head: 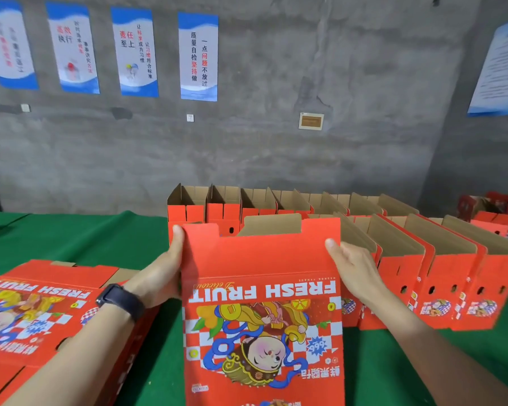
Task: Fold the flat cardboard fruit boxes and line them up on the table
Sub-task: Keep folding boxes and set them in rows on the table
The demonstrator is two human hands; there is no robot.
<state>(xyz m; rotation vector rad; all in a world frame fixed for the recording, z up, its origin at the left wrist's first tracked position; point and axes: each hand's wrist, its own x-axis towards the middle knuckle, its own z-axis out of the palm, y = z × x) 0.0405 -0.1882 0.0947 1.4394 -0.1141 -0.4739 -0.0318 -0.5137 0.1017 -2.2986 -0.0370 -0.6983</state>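
I hold a red cardboard fruit box upright in front of me, its printed "FRESH FRUIT" face towards me and upside down. My left hand grips its left edge, thumb on the front near the top corner. My right hand grips its right edge, thumb on the front. A stack of flat red boxes lies at the lower left under my left forearm. Several folded, open-topped boxes stand in two rows: a near row to the right and a far row behind.
A green cloth covers the table. A grey concrete wall with several posters rises behind the table. More red boxes are piled at the far right edge.
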